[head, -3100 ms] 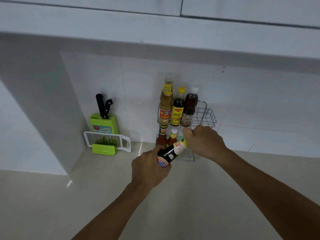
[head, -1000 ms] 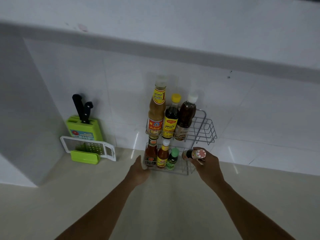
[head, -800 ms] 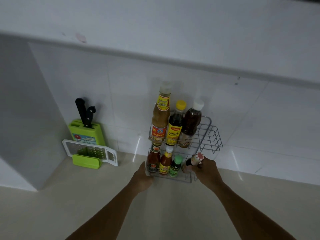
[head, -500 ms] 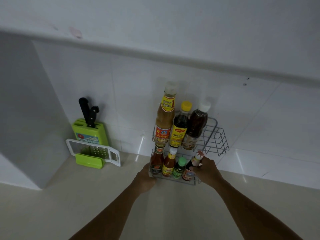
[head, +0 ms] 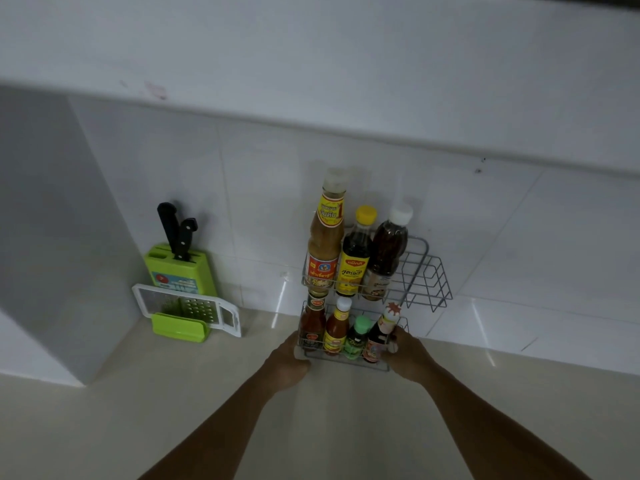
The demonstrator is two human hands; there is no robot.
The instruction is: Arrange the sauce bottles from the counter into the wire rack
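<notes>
White tiles back the rack (head: 420, 271). Our right hand (head: 410, 355) grips the last bottle (head: 379, 336), tilted at the lower tier's right end; our left hand (head: 289, 362) clasps the rack's left corner.

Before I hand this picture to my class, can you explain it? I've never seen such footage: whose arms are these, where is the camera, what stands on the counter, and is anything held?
There is no machine: a person wears a camera on the head, so you look forward and down along their own two arms. On the pale counter stands a two-tier wire rack against the tiled wall. Three tall bottles fill the upper tier and four small ones the lower. The left hand rests at the rack's lower left corner. The right hand is around the rightmost small bottle, a dark sauce bottle standing tilted in the lower tier. To the left are a green knife block and a grater.
</notes>
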